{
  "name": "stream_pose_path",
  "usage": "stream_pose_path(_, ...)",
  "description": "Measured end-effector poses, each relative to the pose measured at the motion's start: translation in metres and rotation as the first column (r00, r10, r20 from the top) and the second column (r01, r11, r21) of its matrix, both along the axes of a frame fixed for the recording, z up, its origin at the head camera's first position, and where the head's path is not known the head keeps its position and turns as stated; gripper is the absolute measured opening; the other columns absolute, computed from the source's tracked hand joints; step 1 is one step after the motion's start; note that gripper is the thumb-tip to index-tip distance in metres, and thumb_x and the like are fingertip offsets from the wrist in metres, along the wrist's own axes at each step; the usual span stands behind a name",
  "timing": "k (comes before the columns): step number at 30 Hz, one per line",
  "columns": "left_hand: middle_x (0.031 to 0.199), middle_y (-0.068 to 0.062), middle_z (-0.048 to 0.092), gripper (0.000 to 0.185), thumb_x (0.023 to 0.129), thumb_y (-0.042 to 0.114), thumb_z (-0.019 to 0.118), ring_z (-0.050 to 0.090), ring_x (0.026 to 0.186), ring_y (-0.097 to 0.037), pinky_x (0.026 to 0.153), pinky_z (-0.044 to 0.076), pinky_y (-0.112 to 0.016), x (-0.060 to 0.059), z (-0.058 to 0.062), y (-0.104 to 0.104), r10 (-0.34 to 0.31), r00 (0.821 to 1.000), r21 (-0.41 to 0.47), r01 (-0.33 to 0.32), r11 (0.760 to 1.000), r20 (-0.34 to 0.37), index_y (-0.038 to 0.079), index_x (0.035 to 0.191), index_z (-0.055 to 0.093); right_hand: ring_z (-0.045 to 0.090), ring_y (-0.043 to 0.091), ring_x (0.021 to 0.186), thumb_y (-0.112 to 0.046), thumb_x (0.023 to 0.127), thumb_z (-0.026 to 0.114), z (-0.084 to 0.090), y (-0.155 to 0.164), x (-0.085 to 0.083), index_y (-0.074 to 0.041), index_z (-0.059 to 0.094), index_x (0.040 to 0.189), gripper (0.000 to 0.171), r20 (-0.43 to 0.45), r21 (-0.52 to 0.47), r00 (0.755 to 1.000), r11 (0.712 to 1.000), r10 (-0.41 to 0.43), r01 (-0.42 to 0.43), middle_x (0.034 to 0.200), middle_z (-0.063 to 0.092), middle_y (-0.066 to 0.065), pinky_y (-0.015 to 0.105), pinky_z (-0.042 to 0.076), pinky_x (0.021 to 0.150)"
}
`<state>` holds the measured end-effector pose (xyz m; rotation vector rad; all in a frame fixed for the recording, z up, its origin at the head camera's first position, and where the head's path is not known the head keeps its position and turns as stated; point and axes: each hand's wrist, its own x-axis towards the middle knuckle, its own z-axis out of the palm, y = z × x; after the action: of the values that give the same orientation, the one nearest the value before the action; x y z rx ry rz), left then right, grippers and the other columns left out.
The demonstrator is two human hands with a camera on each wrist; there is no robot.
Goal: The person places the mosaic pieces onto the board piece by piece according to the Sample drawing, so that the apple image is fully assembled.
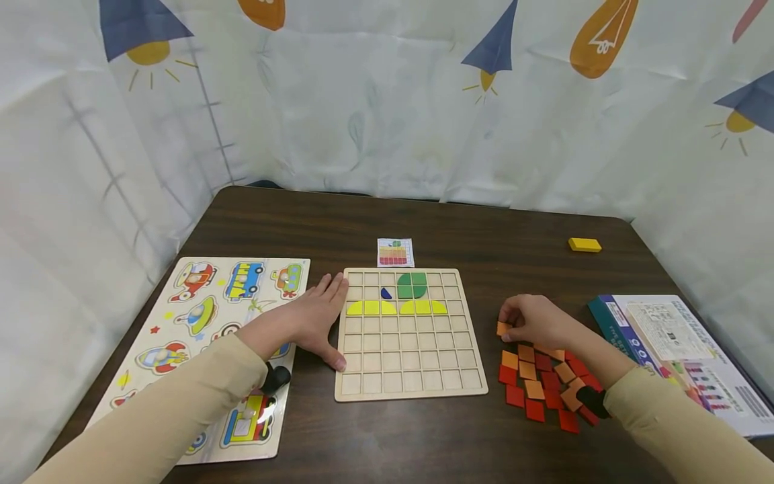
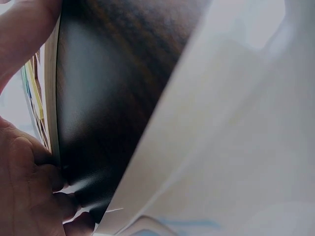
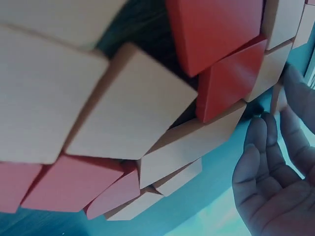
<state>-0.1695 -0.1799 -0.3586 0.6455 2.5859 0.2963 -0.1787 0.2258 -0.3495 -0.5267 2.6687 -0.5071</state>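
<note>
Dark wood surface [image 1: 363, 222]: our left hand [image 1: 314, 316] flat, steadying grid board [image 1: 411, 376] at its left edge. Right hand [image 1: 535, 321] pinches orange tile [image 1: 503, 329] right of board, above tile pile [image 1: 544, 390]. Picking step, we judge; next calls for accurate cell placement.

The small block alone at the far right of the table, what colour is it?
Yellow block, clearest in the head view.

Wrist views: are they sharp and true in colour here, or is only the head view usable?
Head view: evenly lit and sharp on the grid board and both hands. Left wrist view: too close, blurred, with glare on the dark table. Right wrist view: a blue-teal cast, with the tiles filling the frame, soft-edged.
</note>
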Motion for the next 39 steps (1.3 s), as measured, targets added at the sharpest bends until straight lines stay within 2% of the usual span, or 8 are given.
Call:
stream_pose_path(6, 0.169, -0.03, -0.002, 0.142, 0.069, 0.063, 0.087, -0.001, 0.157, -0.05, 0.126, 0.014, -0.062, 0.0, -0.002, -0.001, -0.002, 1.0, 0.007, 0.002, 1.0, 0.001, -0.011, 0.16, 0.006, 0.054, 0.015, 0.076, -0.008, 0.087, 0.08, -0.001, -0.002, -0.001, -0.01, 0.063, 0.093, 0.019, -0.025, -0.028, 1.0, 1.0, 0.006, -0.007, 0.085, 0.062, 0.001, 0.028, 0.05, 0.067)
stream_pose_path(13, 0.169, -0.03, -0.001, 0.142, 0.069, 0.063, 0.087, 0.0, 0.157, -0.051, 0.126, 0.014, -0.062, 0.0, -0.001, -0.002, 0.001, 1.0, 0.007, -0.001, 1.0, 0.0, -0.011, 0.16, 0.006, 0.06, 0.012, 0.081, -0.008, 0.094, 0.072, 0.003, -0.018, -0.008, -0.011, 0.07, 0.097, 0.004, -0.091, -0.1, 0.996, 0.995, 0.004, -0.013, 0.091, 0.07, -0.001, 0.03, 0.054, 0.074)
stream_pose_path(17, 0.169, -0.03, -0.002, 0.143, 0.069, 0.063, 0.087, -0.001, 0.157, -0.05, 0.126, 0.014, -0.062, 0.0, 0.0, -0.002, 0.0, 1.0, 0.004, 0.0, 1.0, 0.003, -0.01, 0.16, 0.006, 0.061, 0.013, 0.082, -0.008, 0.095, 0.071, 0.002, -0.035, -0.012, -0.01, 0.073, 0.099, 0.005, -0.112, -0.143, 0.994, 0.989, 0.013, -0.029, 0.095, 0.072, 0.001, 0.031, 0.054, 0.076)
stream_pose_path(26, 0.169, -0.031, -0.001, 0.142, 0.069, 0.062, 0.088, 0.0, 0.157, -0.051, 0.126, 0.014, -0.062, 0.0, -0.001, -0.002, -0.004, 1.0, 0.016, 0.004, 1.0, -0.004, -0.011, 0.159, 0.006, 0.062, 0.011, 0.086, -0.009, 0.094, 0.072, -0.004, -0.068, -0.013, -0.011, 0.077, 0.103, 0.01, -0.076, -0.192, 0.994, 0.977, 0.077, -0.09, 0.1, 0.074, 0.0, 0.028, 0.054, 0.077)
stream_pose_path(32, 0.169, -0.032, 0.0, 0.141, 0.069, 0.061, 0.088, 0.001, 0.157, -0.051, 0.126, 0.015, -0.063, 0.0, -0.002, -0.002, -0.01, 1.0, 0.02, 0.01, 1.0, -0.013, -0.012, 0.159, 0.007, 0.059, 0.012, 0.082, -0.01, 0.093, 0.074, -0.004, -0.077, -0.011, -0.011, 0.073, 0.099, 0.006, -0.052, -0.202, 0.995, 0.974, 0.091, -0.099, 0.09, 0.069, -0.002, 0.027, 0.052, 0.075)
stream_pose_path(39, 0.169, -0.032, 0.001, 0.141, 0.069, 0.061, 0.088, 0.001, 0.157, -0.051, 0.126, 0.015, -0.063, 0.0, -0.002, -0.002, -0.011, 1.0, 0.018, 0.011, 1.0, -0.011, -0.012, 0.159, 0.007, 0.056, 0.011, 0.079, -0.009, 0.091, 0.077, -0.008, -0.081, -0.009, -0.012, 0.075, 0.094, 0.004, -0.108, -0.176, 0.99, 0.978, 0.092, -0.11, 0.086, 0.068, -0.004, 0.026, 0.05, 0.072)
